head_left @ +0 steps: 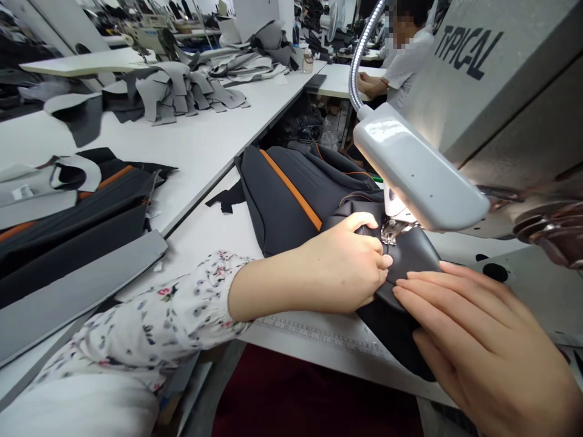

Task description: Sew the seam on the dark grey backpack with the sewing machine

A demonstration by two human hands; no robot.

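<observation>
A black seat cover (286, 194) with an orange stripe and orange stitching lies across the sewing table. Part of it sits under the presser foot (390, 233) of a sewing machine (510, 79). Just left of the foot, my left hand (348, 264) is closed on the cover, its fingers curled into the material. My right hand (483, 334) lies on the smooth black part in front of the foot, fingers stretched out and close together. The needle tip cannot be made out. A flap of the cover hangs over the table's front edge between my hands.
A grey lamp (419, 167) on a bendable metal neck hangs close above the foot. Stacked black and grey cut pieces (77, 212) lie at left, more grey pieces (182, 91) behind. A ruler tape (319, 334) runs along the front edge. Another person (403, 60) sits at the back right.
</observation>
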